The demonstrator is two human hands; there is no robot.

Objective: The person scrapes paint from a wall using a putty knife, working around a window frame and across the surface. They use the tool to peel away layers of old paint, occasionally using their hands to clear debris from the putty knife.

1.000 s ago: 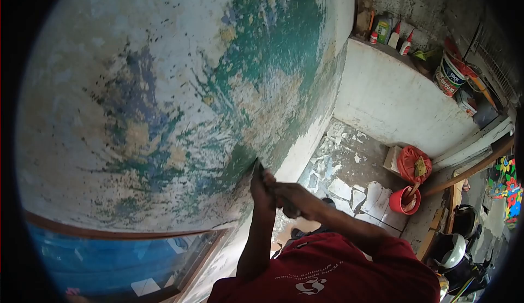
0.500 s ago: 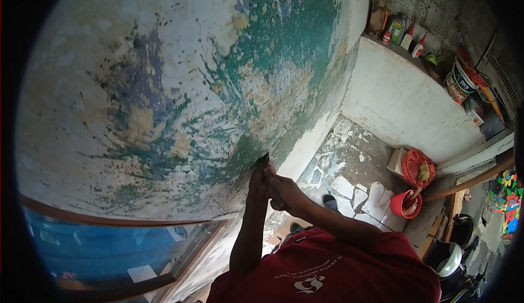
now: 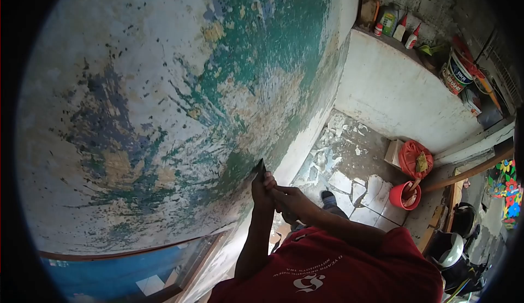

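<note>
Both my hands are together in front of my red shirt, close to the patchy wall. My left hand is closed near the front of a scraper; its dark, pointed blade juts past the fingers against the wall. Behind it, my right hand is wrapped round the rear part of the scraper. Most of the handle is hidden by my fingers. Around the blade the wall shows green paint, bare tan spots and scraped white areas.
Broken tiles and flakes lie on the floor by my foot. A red bucket and a red bag stand to the right. Bottles and a paint tub sit on the ledge. A framed window is lower left.
My view has shifted, so the wall appears further left and the window lower. My hands remain closed on the scraper, its blade showing at a slightly different angle.
</note>
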